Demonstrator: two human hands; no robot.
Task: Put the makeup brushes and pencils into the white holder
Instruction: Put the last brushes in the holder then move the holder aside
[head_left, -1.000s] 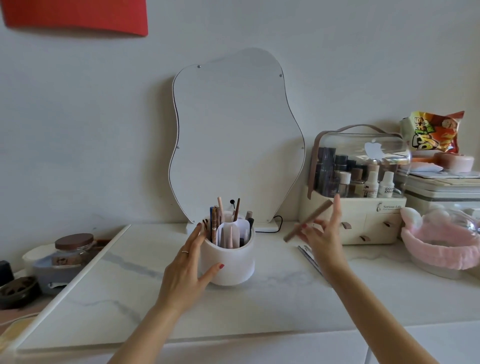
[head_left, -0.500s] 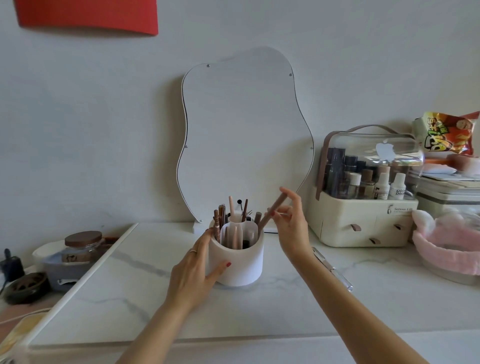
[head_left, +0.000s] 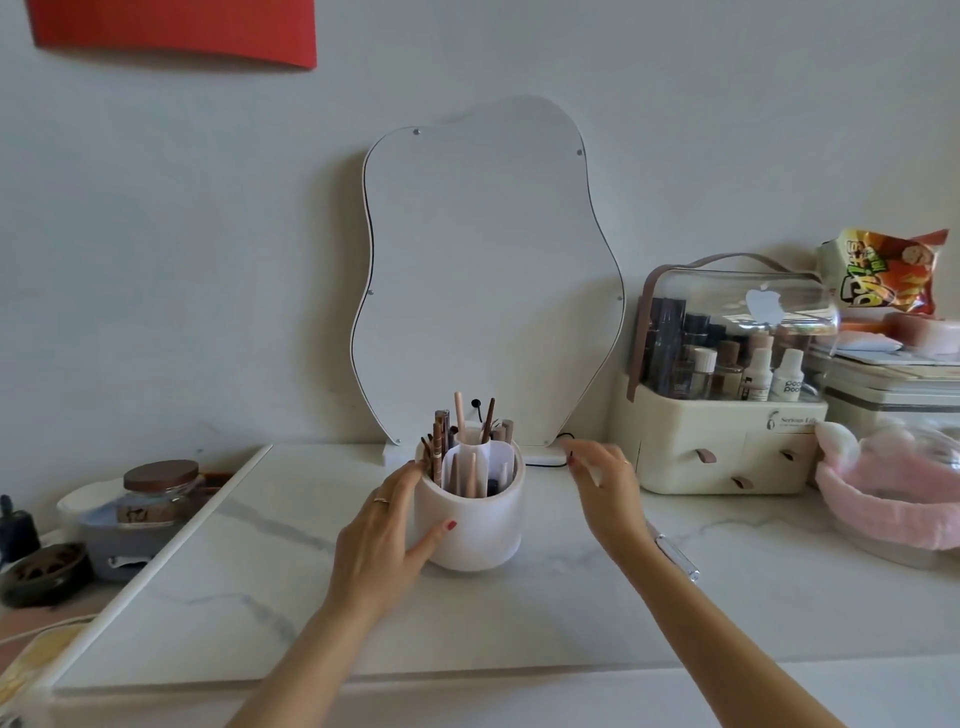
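The white holder stands on the marble table in front of a wavy mirror. Several brushes and brown pencils stand upright in its compartments. My left hand cups the holder's left side, thumb against its front wall. To the right of the holder my right hand hovers with fingers spread and nothing in it. A clear-capped pencil or tube lies on the table just beyond my right wrist.
The mirror leans against the wall behind the holder. A cream cosmetics case with bottles sits at right, a pink headband bowl beside it. A lidded jar and a dark dish stand off the table's left edge.
My right hand carried a brown pencil from the right to the holder, dropped it in, and has drawn back to the right, now with nothing in it. My left hand stayed on the holder.
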